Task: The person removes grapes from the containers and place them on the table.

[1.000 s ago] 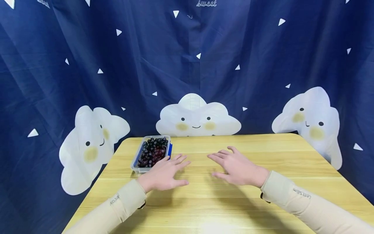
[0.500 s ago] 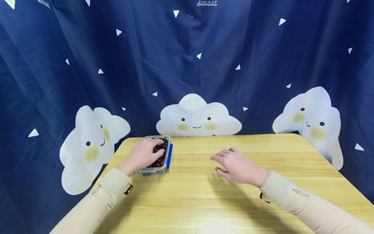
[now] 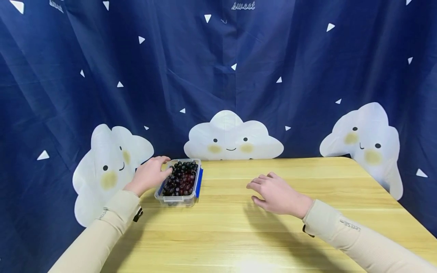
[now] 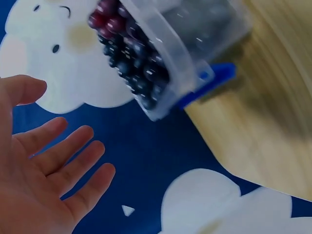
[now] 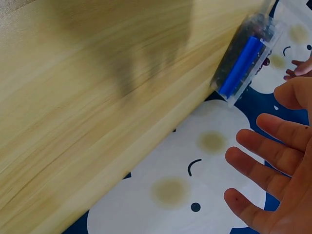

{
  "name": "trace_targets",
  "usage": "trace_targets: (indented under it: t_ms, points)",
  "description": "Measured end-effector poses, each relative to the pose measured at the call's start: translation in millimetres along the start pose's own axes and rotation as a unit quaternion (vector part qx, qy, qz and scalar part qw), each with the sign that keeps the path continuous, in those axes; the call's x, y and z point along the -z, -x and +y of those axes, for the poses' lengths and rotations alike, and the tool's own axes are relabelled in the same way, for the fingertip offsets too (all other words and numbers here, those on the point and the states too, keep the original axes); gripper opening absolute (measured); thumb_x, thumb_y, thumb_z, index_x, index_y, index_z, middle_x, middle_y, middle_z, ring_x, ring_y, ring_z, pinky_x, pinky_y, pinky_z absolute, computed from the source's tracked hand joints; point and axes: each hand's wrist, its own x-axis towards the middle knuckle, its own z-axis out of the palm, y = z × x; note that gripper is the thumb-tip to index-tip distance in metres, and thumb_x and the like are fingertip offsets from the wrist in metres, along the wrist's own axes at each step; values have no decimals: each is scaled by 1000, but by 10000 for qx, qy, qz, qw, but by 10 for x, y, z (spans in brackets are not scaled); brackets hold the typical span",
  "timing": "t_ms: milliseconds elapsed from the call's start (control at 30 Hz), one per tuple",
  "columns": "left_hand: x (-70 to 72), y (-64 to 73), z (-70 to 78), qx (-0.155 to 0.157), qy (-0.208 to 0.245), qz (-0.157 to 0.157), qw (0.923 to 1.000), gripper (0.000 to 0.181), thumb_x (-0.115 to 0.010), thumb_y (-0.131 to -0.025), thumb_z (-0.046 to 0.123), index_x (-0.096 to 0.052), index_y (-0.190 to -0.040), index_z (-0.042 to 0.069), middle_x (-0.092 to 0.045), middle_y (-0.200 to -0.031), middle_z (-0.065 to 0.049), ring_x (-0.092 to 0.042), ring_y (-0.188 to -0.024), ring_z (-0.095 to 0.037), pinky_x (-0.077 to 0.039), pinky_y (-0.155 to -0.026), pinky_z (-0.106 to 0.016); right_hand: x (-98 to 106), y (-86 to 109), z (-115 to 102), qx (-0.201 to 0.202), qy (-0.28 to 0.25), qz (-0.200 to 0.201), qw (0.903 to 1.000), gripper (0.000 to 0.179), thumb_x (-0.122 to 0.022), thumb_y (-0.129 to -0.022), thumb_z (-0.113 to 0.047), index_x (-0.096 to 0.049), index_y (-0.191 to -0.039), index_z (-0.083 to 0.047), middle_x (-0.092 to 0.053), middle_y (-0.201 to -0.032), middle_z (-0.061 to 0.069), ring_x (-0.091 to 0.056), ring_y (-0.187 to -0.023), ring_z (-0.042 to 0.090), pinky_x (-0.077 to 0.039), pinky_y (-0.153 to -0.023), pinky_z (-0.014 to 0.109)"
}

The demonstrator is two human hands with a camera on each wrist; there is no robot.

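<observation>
A clear plastic container [image 3: 175,198] full of dark grapes [image 3: 182,178] stands at the back left of the table, its lid off and a blue clip [image 3: 199,182] on its right side. My left hand [image 3: 149,176] hovers at the container's left edge, fingers apart and holding nothing. In the left wrist view that hand's fingers [image 4: 73,151] spread with a gap between them and the container. Over the middle right of the table my right hand [image 3: 275,195] is held in the air, fingers loosely bent, nothing in it. The right wrist view shows its relaxed fingers [image 5: 263,165].
The wooden table [image 3: 218,235] has rounded back corners. Behind it hangs a dark blue curtain [image 3: 218,57] with white clouds and triangles, close to the table's back edge. Both forearms wear beige sleeves with dark wrist straps.
My left hand has moved left, from in front of the container, across over the grapes, to its left edge. The right hand has barely shifted. The container stays in place.
</observation>
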Motion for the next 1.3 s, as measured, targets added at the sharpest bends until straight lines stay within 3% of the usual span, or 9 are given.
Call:
trace_targets:
  t_ms: [333, 567, 800, 1033, 1167, 1300]
  points:
    - [-109, -49, -224, 285, 72, -168, 9994, 49, -55, -96, 33, -59, -135, 4, -68, -125, -19, -65, -109, -39, -51, -87, -58, -25, -11, -2, 3, -49, -47, 10000, 27, -69, -90, -29, -73, -114, -17, -74, -109, -4, -67, -102, 17, -47, -80, 37]
    - [-176, -63, -305, 516, 170, -502, 9973, 51, -56, -98, 35, -56, -139, 4, -66, -127, -21, -65, -110, -40, -51, -84, -60, -40, -3, 9, -51, -45, -80, 9999, 26, -68, -90, -29, -73, -114, -18, -74, -110, -4, -68, -103, 17, -47, -80, 38]
    - [-329, -82, -401, 500, 48, -825, 9953, 56, -56, -98, 38, -53, -143, 5, -66, -129, -18, -64, -115, -38, -50, -85, -63, -30, 1, 2, -44, 5, -161, 9999, 27, -68, -91, -30, -73, -113, -17, -74, -110, -3, -67, -103, 17, -48, -80, 38]
    - [-490, -60, -435, 135, 54, -724, 9973, 51, -54, -99, 25, -51, -142, -2, -71, -109, -14, -68, -95, -30, -53, -80, -52, -50, 19, 5, -66, 3, -211, 9998, 26, -68, -91, -30, -74, -112, -16, -74, -109, -3, -67, -102, 18, -47, -79, 38]
    - [-593, -28, -447, 199, 31, -549, 9983, 49, -52, -98, 20, -50, -142, -1, -69, -93, -8, -62, -75, -22, -50, -67, -45, -53, 33, -6, -46, -22, -254, 9997, 26, -68, -91, -30, -74, -112, -15, -73, -109, -2, -67, -102, 18, -48, -80, 39]
    - [-681, -12, -446, 365, 35, -415, 9985, 49, -49, -99, 22, -47, -144, 2, -70, -95, -11, -60, -71, -23, -47, -60, -43, -62, 41, -15, -42, -62, -261, 9996, 26, -68, -91, -30, -74, -111, -15, -73, -109, -2, -67, -102, 18, -48, -80, 39]
